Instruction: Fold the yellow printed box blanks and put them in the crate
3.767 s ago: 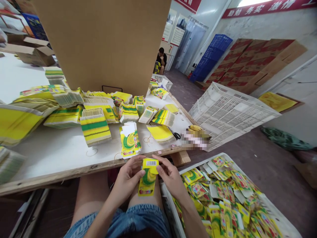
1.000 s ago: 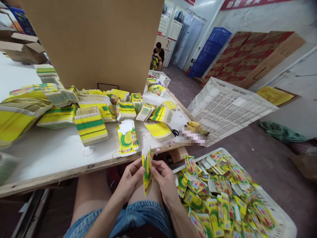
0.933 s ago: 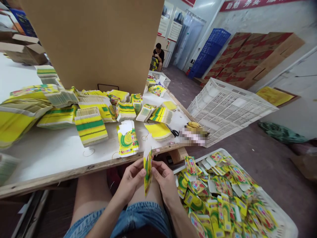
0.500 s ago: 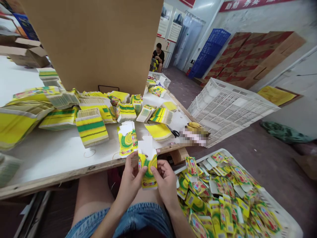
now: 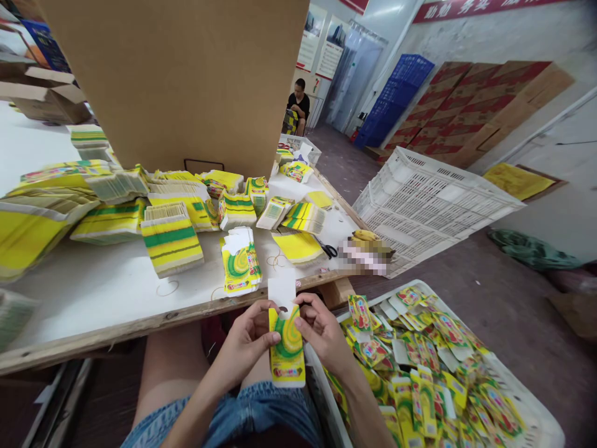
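Note:
Over my lap I hold a small yellow and green printed carton [image 5: 286, 348] upright, its white top flap raised. My left hand [image 5: 249, 339] pinches its left edge. My right hand [image 5: 321, 330] grips the upper right edge, fingers near the base of the flap. Just beyond, on the table [image 5: 196, 286], lies a small stack of similar flat cartons [image 5: 241, 261] with white flaps. To my right a white crate [image 5: 536, 389] holds many small cartons [image 5: 420, 361] in a loose heap.
Bundles of yellow and green flat cartons [image 5: 172, 239] line the table before a large cardboard sheet [image 5: 181, 87]. Scissors [image 5: 329, 249] and bananas [image 5: 366, 235] lie near its right edge. White crates [image 5: 429, 199] stand on the floor. A person [image 5: 298, 106] sits farther back.
Both hands have brought the carton slightly lower and to the right. My right fingers have shifted up to its top edge, and more of the printed front shows.

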Demonstrator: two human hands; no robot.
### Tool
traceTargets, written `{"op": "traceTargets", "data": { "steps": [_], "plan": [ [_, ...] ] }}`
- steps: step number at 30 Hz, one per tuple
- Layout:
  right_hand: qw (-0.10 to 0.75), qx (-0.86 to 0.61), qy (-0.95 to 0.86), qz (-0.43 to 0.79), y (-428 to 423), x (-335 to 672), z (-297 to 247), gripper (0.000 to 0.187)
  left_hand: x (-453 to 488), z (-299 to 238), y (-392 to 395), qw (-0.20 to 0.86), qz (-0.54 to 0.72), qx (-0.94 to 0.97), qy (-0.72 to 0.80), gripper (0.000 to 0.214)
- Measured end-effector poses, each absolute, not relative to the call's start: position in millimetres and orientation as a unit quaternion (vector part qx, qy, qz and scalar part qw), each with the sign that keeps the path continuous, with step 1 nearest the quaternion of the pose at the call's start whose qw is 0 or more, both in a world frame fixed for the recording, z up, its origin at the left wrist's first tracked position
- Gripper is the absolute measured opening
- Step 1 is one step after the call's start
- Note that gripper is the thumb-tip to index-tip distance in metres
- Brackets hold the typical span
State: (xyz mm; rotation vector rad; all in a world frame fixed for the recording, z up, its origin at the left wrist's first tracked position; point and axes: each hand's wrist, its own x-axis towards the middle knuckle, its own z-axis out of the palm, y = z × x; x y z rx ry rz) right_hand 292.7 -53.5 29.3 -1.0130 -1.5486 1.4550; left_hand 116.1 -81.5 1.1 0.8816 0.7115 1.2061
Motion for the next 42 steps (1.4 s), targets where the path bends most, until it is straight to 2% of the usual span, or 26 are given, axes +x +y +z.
{"op": "traceTargets", "data": {
  "steps": [3, 8, 12, 16, 18, 22, 24, 26, 28, 30, 32, 38, 42],
  "plan": [
    [0.354, -0.421, -0.627, 0.552, -50.9, 294.8, 33.8, 0.022, 117.1, 3.4, -83.2, 0.688, 0.524, 0.390, 0.317, 0.035],
    [0.349, -0.449, -0.661, 0.490, -50.8, 296.1, 30.2, 0.030, 114.2, 10.1, -82.3, 0.709, 0.511, 0.385, 0.297, 0.079],
    [0.409, -0.461, -0.602, 0.507, -53.3, 292.6, 19.9, 0.021, 113.0, 11.1, -79.5, 0.708, 0.511, 0.388, 0.295, 0.073],
    [0.444, -0.447, -0.556, 0.542, -54.0, 290.9, 16.7, 0.049, 113.6, 7.1, -78.7, 0.705, 0.512, 0.388, 0.300, 0.086],
    [0.425, -0.444, -0.569, 0.546, -52.8, 292.3, 19.0, 0.052, 113.9, 4.8, -79.2, 0.708, 0.498, 0.403, 0.297, 0.083],
    [0.425, -0.438, -0.642, 0.464, -48.6, 297.9, 28.6, 0.031, 115.2, 3.0, -80.5, 0.687, 0.502, 0.421, 0.313, 0.058],
    [0.437, -0.429, -0.673, 0.415, -47.5, 300.1, 34.1, 0.036, 116.2, 2.9, -80.8, 0.656, 0.511, 0.442, 0.336, 0.049],
    [0.416, -0.430, -0.676, 0.430, -48.2, 300.3, 38.0, 0.037, 117.4, 2.4, -80.9, 0.616, 0.517, 0.468, 0.365, 0.043],
    [0.371, -0.446, -0.658, 0.480, -50.0, 298.4, 39.1, 0.032, 118.9, 1.3, -80.9, 0.586, 0.517, 0.488, 0.389, 0.041],
    [0.336, -0.465, -0.648, 0.501, -51.8, 295.5, 37.8, 0.039, 120.3, 0.1, -81.3, 0.573, 0.512, 0.499, 0.402, 0.044],
    [0.326, -0.483, -0.659, 0.475, -52.4, 293.2, 36.3, 0.040, 121.2, -0.6, -82.0, 0.574, 0.505, 0.502, 0.403, 0.047],
    [0.279, -0.547, -0.713, 0.337, -50.5, 290.5, 38.7, 0.026, 119.5, 5.3, -83.0, 0.591, 0.500, 0.498, 0.391, 0.049],
    [0.281, -0.549, -0.727, 0.302, -49.9, 289.0, 35.3, 0.027, 117.6, 10.5, -81.8, 0.605, 0.500, 0.480, 0.392, 0.047]
  ]
}}
